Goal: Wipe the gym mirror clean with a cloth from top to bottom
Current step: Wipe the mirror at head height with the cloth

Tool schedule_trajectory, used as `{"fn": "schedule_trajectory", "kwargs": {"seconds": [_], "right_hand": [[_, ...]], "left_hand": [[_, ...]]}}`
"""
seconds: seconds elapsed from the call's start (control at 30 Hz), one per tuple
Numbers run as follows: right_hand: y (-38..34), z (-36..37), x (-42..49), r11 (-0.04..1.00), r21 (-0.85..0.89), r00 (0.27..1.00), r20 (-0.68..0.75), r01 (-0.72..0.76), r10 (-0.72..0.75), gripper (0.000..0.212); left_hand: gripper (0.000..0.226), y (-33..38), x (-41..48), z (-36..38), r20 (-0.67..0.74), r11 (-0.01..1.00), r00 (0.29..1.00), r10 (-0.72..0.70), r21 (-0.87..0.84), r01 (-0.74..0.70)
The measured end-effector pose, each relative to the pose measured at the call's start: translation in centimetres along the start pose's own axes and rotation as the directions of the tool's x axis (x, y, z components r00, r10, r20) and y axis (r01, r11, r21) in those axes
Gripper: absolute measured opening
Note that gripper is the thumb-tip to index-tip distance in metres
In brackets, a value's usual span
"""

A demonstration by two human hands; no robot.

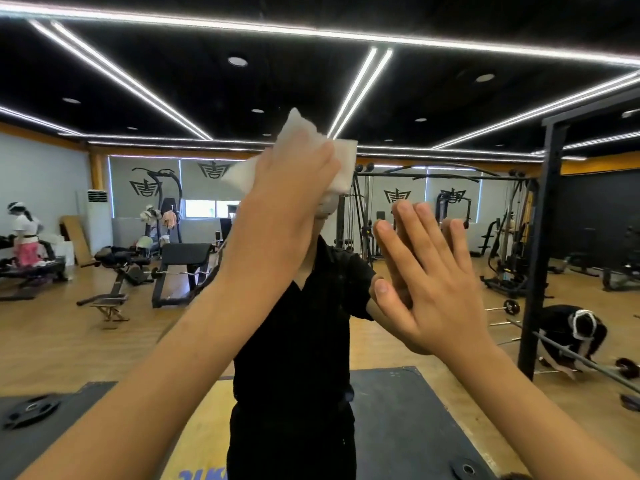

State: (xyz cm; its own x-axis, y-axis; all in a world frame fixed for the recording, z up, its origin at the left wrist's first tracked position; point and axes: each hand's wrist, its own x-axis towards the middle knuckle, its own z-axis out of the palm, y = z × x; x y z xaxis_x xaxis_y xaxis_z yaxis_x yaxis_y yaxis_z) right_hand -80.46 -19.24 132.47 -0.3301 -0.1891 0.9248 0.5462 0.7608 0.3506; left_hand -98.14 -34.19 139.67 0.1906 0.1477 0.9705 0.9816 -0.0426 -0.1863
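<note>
White cloth (341, 164) upper centre, flat on the mirror (467, 98) | our left hand (294, 181) presses it with straight fingers, thumb hidden, perhaps pinching | our right hand (436, 289) centre-right, spread open on glass, likely bracing us | lower glass not yet wiped.

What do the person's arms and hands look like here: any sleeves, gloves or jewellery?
The left hand and right hand show no gloves, rings or watch, and no sleeves reach the wrists. The mirror reflects a black short-sleeved shirt.
</note>
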Motion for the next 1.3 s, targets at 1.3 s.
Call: {"fn": "schedule_trajectory", "kwargs": {"seconds": [1.3], "right_hand": [[0.5,0.0,-0.4,0.998,0.066,1.000,-0.006,-0.008,0.009,0.064]], "left_hand": [[0.059,2.5,-0.7,1.5,0.089,0.961,0.996,0.004,0.274,-0.028]]}}
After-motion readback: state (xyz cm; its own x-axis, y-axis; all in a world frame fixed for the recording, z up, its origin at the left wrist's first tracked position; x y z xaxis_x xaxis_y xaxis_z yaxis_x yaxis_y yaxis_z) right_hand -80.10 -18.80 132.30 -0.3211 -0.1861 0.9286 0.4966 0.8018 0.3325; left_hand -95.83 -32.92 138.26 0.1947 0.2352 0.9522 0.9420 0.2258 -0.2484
